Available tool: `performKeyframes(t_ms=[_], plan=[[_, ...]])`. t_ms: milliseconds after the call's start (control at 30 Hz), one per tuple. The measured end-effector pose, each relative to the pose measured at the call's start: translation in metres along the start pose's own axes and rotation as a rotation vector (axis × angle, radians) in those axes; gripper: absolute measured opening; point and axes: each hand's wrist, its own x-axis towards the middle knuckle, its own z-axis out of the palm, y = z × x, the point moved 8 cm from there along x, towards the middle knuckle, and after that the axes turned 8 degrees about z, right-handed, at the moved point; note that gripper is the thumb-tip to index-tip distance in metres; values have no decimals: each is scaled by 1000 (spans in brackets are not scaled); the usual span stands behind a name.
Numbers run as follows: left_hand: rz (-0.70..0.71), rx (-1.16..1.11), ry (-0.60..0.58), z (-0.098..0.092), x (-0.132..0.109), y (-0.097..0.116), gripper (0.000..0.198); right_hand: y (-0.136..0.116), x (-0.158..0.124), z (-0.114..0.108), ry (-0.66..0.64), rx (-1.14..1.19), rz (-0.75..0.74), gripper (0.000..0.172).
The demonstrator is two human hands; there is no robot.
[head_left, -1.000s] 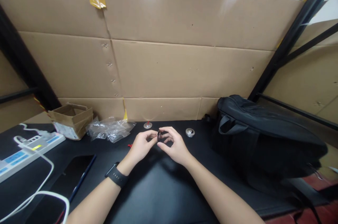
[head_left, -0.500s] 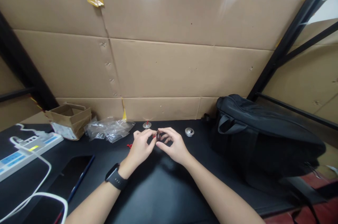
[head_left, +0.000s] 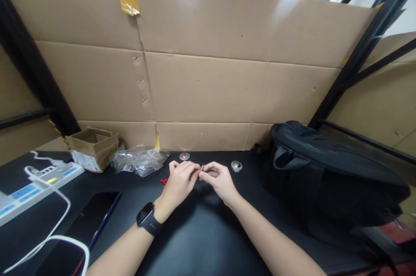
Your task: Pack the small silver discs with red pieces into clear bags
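My left hand (head_left: 182, 180), with a dark smartwatch on its wrist, meets my right hand (head_left: 221, 183) above the black tabletop. Between their fingertips a thin disc (head_left: 202, 166) shows edge-on as a narrow bright line. Right thumb and fingers are closed at its edge. A bit of red shows at the closed left fingertips; most of that piece is hidden. Red parts (head_left: 164, 183) lie partly behind my left hand. Farther back sits a pale round disc (head_left: 184, 156) with a red stem standing up. To the right of my hands lies a silver metal ring (head_left: 236, 166).
On the left are a white power strip (head_left: 42, 187) with cables, a dark tablet (head_left: 79, 228), an open cardboard box (head_left: 92, 150) and crumpled plastic bags (head_left: 138, 160). A large black bag (head_left: 331, 176) takes up the right side. Cardboard panels (head_left: 208, 98) stand behind the table.
The disc, dark and broader to the eye before, is now turned edge-on. My right fingers have drawn closer together around it. The whole view has shifted slightly.
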Motion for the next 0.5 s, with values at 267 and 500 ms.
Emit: performKeyframes(t_ms=[267,500], plan=[[-36,-57,2,0,0,-2,12,2,3,0,-74,-110,-10,28],[-31,-55,4,2,-1,2,12,4,5,-6,-28,-190,-51,27]])
